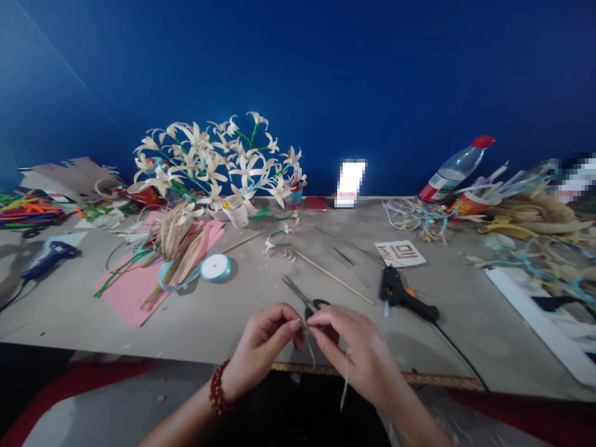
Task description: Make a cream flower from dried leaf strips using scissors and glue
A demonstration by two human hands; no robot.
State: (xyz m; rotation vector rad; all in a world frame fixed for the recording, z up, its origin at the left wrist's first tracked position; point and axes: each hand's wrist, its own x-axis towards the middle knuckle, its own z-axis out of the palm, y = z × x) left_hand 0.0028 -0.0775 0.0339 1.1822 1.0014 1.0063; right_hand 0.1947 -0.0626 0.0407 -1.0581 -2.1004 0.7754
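Both my hands meet over the front of the table, fingertips almost touching. My left hand (267, 338), with a dark red bead bracelet (216, 386) at its wrist, pinches a thin pale strand (311, 352) between thumb and forefinger. My right hand (356, 344) is closed in a pinch on the same strand, and a loose length hangs below its palm. Whether it is straw or cord I cannot tell. Just beyond my fingers lie scissors (298, 292), their dark handles partly hidden by my right hand. A thin wooden stick (334, 277) rests behind them.
A black glue gun (405, 298) lies right, its cord crossing the front edge; a blue glue gun (51, 259) lies far left. Pale handmade flowers (209, 164) stand at the back. Ribbon spool (215, 267), pink paper (133, 301), bottle (459, 171) and white power strip (535, 323) surround.
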